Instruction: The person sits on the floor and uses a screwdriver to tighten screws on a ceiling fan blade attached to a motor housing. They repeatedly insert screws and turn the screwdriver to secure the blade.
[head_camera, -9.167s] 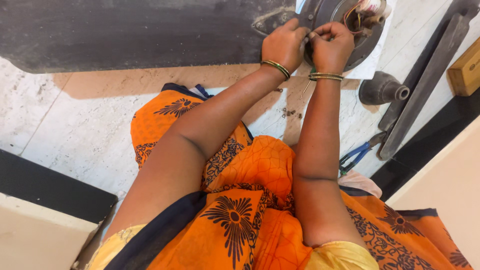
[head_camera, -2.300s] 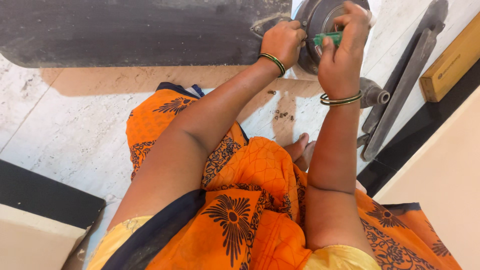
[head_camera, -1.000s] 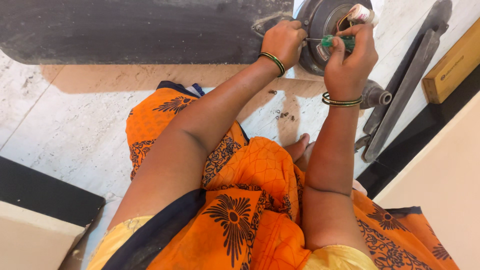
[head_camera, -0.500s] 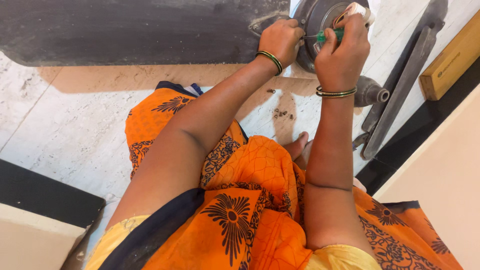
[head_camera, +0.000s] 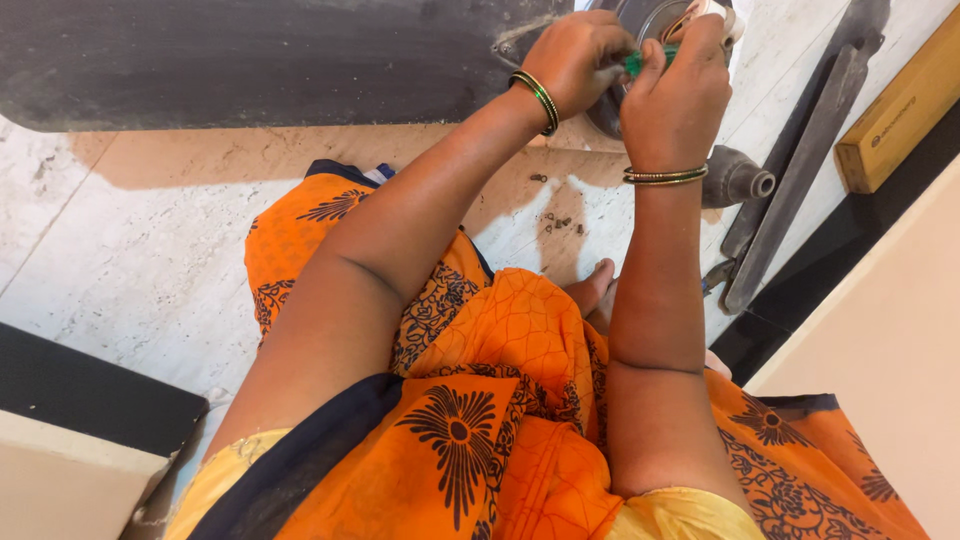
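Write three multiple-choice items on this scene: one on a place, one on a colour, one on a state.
1. Where does the grey cone-shaped part lie?
A. on the floor beside the right forearm
B. on the lap
C. in the left hand

2. What colour is the tool handle in the right hand?
A. red
B. green
C. yellow

3. How is the left hand?
A. open on the floor
B. on the knee
C. closed against the round metal part

Key: 1 A, it rests on the pale floor; 2 B, green shows between the fingers; 3 C, its fingers curl at the disc's edge.
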